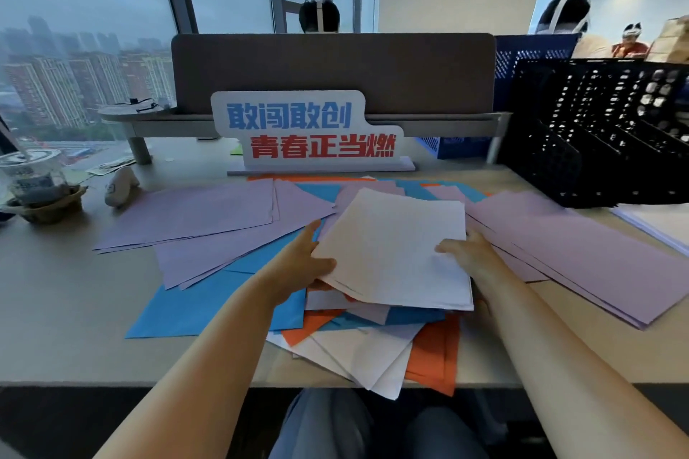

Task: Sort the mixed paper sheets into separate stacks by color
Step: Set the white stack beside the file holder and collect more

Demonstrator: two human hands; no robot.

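A bundle of white sheets (395, 246) is lifted slightly over the mixed pile at the desk's middle. My left hand (309, 261) grips its left edge, thumb on top and fingers underneath. My right hand (466, 253) holds its right edge, thumb on top. Under it lie mixed blue (208, 306), orange (436, 354) and white sheets (358, 354), some hanging over the front edge. Purple sheets (208, 212) spread at the left, and more purple sheets (581, 257) fan out at the right.
A printed sign (309, 134) stands behind the pile. A black mesh file rack (596, 138) fills the back right, with white paper (656, 220) beside it. A plastic drink cup (30, 175) and a small white toy (121, 184) sit at the left. People sit beyond the grey divider (332, 71).
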